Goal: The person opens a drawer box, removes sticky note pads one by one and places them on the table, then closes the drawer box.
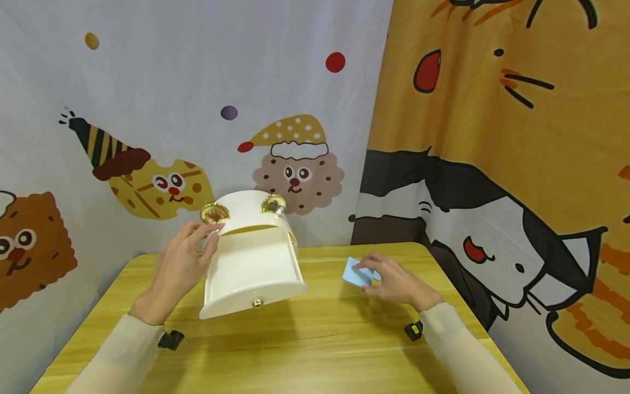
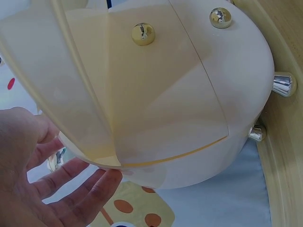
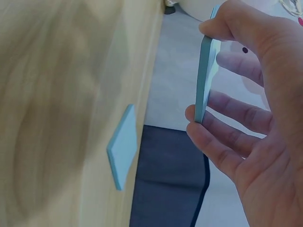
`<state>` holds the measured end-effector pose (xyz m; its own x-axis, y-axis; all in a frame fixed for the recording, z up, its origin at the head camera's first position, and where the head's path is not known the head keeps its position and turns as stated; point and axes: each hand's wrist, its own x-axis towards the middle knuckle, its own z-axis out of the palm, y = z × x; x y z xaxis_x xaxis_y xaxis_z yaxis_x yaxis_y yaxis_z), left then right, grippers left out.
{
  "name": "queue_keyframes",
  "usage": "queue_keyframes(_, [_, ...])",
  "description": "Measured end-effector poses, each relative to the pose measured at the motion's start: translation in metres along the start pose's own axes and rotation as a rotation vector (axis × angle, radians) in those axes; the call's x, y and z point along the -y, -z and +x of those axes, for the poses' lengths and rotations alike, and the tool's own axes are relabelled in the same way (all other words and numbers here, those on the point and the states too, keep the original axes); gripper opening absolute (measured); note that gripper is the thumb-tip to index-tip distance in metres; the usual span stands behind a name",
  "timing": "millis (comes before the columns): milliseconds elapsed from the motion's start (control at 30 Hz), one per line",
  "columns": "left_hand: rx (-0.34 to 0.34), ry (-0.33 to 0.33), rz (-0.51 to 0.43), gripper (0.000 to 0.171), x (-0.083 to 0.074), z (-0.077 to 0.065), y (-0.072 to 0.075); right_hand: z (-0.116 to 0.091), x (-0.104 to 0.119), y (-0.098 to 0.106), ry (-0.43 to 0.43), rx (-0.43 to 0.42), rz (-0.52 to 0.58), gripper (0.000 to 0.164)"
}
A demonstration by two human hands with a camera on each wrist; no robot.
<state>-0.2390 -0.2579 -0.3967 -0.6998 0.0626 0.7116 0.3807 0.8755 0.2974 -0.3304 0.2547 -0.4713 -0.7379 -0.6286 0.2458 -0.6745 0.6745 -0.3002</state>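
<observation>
A white clock-shaped drawer box (image 1: 246,205) with two gold bells stands at the left of the table. Its drawer (image 1: 253,257) is pulled out, and no contents show inside. My left hand (image 1: 184,262) rests against the box's left side, fingertips touching the casing by the drawer opening, fingers only loosely bent. On the right, my right hand (image 1: 394,279) pinches a thin light-blue square pad (image 3: 202,80) by opposite edges, thumb against fingers. A second light-blue square (image 3: 123,149) lies on the table below that hand, near the table's back edge.
The wooden table (image 1: 334,339) reaches back to a curtain (image 1: 295,65) printed with cartoon figures. A round gold knob (image 1: 257,302) sits on the drawer front. Silver feet (image 2: 283,84) hold up the box.
</observation>
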Motion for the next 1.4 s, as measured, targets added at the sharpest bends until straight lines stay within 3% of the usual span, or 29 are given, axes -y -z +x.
queue_keyframes(333, [-0.005, -0.006, 0.006, 0.030, 0.001, 0.001, -0.001, -0.004, -0.007, -0.011, -0.021, 0.006, -0.039, 0.049])
queue_keyframes(767, [0.001, -0.004, 0.008, 0.030, 0.001, 0.001, -0.001, -0.010, -0.012, -0.019, -0.158, 0.060, -0.024, 0.048])
queue_keyframes(1400, [-0.005, -0.011, 0.012, 0.029, 0.001, 0.001, 0.000, -0.013, -0.013, -0.031, -0.166, 0.078, -0.083, 0.044])
